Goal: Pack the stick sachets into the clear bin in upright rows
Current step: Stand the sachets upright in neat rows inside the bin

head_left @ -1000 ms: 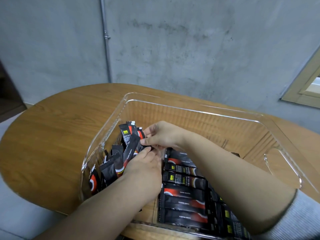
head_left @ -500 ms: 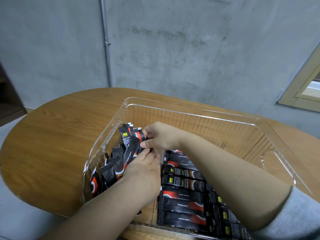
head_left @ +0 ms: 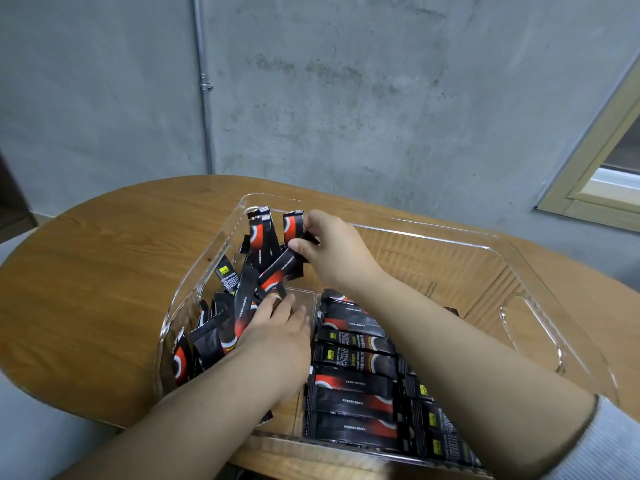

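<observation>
- Under both hands: clear bin (head_left: 408, 233), rigid see-through plastic, rounded corners, cut-out handle in the end wall off to the right of the right forearm. It sits on an oval wood-grain counter (head_left: 104, 271).
- Right hand (head_left: 332, 251): raised at the bin's far left corner, fingers curled, pinching a black-and-red stick sachet (head_left: 282, 266) that hangs tilted; more sachets fan up just left of its fingertips, roughly at rim level.
- Left hand (head_left: 277, 327): lower in the bin, fingers straight and relaxed, lying flat against the leaning sachets (head_left: 221, 327); gripping nothing.
- Sachets: thin glossy foil sticks, black with a red arc, some with a yellow label, crimped ends.
- Left of the left hand: a loose row tilted along the bin's left wall, not cleanly upright, tops uneven.
- Between the forearms and under the right one: flat-lying sachets (head_left: 353, 379) stacked side by side, running to the near wall.
- Open room: bare bin floor beyond the right wrist, out to the handle end; small bare patch between the two hands.
- Bin's near edge sits at the counter's near edge; grey concrete wall (head_left: 381, 98) beyond the counter's far edge.
</observation>
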### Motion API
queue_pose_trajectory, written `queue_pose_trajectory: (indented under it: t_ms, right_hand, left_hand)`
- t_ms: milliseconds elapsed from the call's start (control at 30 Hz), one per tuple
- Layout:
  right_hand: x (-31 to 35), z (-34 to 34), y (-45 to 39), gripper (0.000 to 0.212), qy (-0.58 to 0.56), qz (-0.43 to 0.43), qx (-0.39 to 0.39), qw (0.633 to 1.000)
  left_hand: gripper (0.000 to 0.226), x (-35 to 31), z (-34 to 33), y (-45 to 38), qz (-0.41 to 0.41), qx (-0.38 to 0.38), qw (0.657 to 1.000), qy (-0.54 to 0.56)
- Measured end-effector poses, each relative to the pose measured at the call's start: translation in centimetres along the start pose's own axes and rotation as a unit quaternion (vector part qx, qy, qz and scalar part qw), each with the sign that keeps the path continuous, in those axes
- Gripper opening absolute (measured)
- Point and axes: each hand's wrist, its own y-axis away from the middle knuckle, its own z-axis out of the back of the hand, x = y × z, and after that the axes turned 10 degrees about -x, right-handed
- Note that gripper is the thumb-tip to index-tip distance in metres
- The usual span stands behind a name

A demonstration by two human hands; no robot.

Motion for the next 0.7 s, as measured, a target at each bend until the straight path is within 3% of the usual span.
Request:
queue_pose_trajectory:
  t_ms: [167, 267, 467, 700]
  right_hand:
    - [0.3, 1.0, 1.0, 0.014, 0.084, 0.051, -0.057, 0.993]
    - [0.9, 1.1, 1.4, 0.017, 0.1, 0.073, -0.046, 0.991]
    - [1.4, 1.1, 1.6, 0.014, 0.056, 0.006, -0.005, 0.998]
    - [0.2, 3.7, 2.4, 0.007, 0.051, -0.069, -0.034, 0.996]
  left_hand:
    - [0.077, 0.0, -0.1, 0.0, 0.01, -0.004, 1.0, 0.001]
    - [0.076, 0.0, -0.2, 0.1, 0.012, -0.01, 1.0, 0.003]
    - [0.076, 0.0, -0.2, 0.0, 0.011, -0.013, 1.0, -0.001]
    - [0.077, -0.1, -0.1, 0.1, 0.017, -0.021, 1.0, 0.001]
